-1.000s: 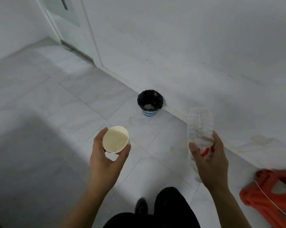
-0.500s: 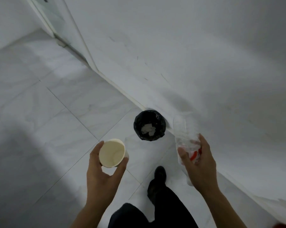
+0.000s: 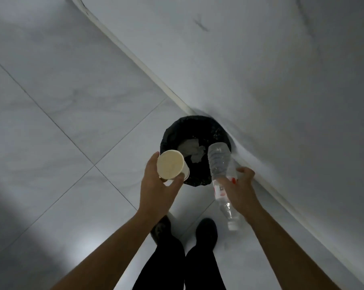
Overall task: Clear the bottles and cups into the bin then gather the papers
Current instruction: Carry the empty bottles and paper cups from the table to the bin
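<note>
- Left hand is gripping the cup, thumb and fingers curled round it, over the bin rim.
- Right hand is clasping the bottle (base toward the bin) at its middle.

There is one paper cup, one clear plastic bottle and one black-lined bin. Two hands are in view: the left hand grips the single cup and the right hand the single bottle. Pale crumpled scraps lie inside the bin, at least two, though the exact number cannot be told. Two dark shoes show below, a left shoe and a right shoe.
</note>
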A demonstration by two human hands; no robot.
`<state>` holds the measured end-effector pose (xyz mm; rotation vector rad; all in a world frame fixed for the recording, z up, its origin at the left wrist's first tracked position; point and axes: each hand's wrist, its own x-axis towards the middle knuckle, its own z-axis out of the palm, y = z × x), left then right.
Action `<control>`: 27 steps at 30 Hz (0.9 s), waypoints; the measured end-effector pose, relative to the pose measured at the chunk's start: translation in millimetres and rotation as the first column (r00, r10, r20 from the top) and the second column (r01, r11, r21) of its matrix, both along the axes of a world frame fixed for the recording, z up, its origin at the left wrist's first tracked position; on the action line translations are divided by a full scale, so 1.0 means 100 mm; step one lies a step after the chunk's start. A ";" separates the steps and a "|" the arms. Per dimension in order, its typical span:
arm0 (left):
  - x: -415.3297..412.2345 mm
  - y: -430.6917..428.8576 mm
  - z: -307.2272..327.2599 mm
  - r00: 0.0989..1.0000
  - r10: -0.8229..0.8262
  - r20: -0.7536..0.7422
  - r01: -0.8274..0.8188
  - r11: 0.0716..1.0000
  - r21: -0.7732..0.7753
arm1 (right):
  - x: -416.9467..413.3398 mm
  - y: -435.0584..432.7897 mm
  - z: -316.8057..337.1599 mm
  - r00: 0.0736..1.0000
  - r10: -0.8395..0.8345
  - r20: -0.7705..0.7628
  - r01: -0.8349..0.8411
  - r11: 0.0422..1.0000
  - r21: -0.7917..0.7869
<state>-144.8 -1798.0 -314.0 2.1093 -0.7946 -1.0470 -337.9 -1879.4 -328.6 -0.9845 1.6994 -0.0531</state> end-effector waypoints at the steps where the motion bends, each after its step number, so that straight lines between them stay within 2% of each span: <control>1: 0.01 -0.05 -0.28 1.000 -0.002 -0.005 0.002 1.000 0.030 | 0.03 -0.06 -0.29 1.000 -0.013 0.007 0.012 0.998 0.054; 5: 0.01 -0.26 -1.18 1.000 -0.012 -0.003 0.012 0.992 0.122 | 0.24 -0.22 -1.24 1.000 -0.028 0.002 0.028 0.992 0.122; 9: 0.00 -0.31 -1.75 0.994 -0.081 0.073 0.068 0.985 0.160 | 0.32 -0.25 -1.81 0.999 0.031 -0.028 -0.030 0.999 0.045; 14: -0.03 -0.05 -1.93 0.973 -0.218 0.073 0.196 0.952 0.234 | 0.17 -0.10 -1.92 0.992 0.129 0.001 -0.129 0.989 -0.075; 17: 0.01 0.13 -1.61 0.965 -0.232 0.121 0.202 0.954 0.219 | 0.05 -0.05 -1.63 0.975 0.212 -0.068 -0.219 0.965 -0.141; 20: 0.06 0.32 -1.02 0.977 -0.166 0.131 0.131 0.961 0.244 | 0.00 0.00 -1.03 0.970 0.220 -0.105 -0.236 0.953 -0.187; 27: 0.03 1.09 1.27 0.991 0.132 -0.032 -0.122 0.969 0.214 | -0.02 0.64 1.10 0.920 0.381 -0.093 -0.391 0.906 -0.159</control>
